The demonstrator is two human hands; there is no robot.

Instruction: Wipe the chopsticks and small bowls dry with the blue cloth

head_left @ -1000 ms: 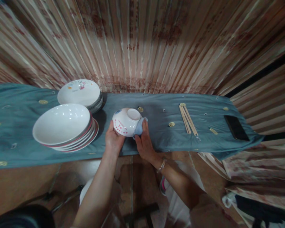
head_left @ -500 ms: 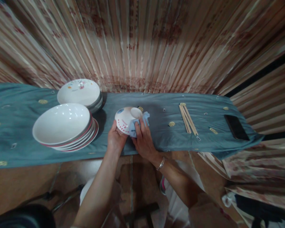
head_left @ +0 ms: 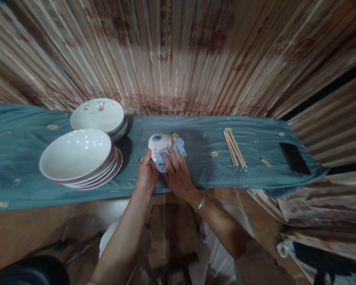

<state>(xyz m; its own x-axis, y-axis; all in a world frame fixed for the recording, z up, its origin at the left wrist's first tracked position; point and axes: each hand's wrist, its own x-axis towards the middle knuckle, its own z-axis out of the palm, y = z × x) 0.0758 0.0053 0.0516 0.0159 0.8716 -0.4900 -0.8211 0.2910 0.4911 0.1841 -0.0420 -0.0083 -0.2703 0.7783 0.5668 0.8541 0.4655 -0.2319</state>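
A small white bowl [head_left: 156, 147] with a blue patch and red marks is held tilted over the table, its outer side facing up. My left hand [head_left: 146, 171] grips the bowl by its near left edge, thumb on the outside. Pressed against the bowl's right side is a light blue cloth [head_left: 163, 161], and my right hand [head_left: 178, 174] holds it there with the fingers bent over it. Part of the cloth sticks out beyond the fingertips. The bowl's foot is mostly covered by cloth and fingers.
To the left stand a stack of large white bowls [head_left: 77, 154] with red rims and, behind it, a stack of flowered plates [head_left: 97, 114]. Chopsticks [head_left: 235, 148] and a black phone [head_left: 295, 158] lie to the right on the green tablecloth [head_left: 195, 178]. A pleated curtain [head_left: 178, 59] hangs behind.
The bowl has turned in my left hand, so its blue patch now faces more upward. My right hand and the cloth have shifted across its outside, covering more of it.
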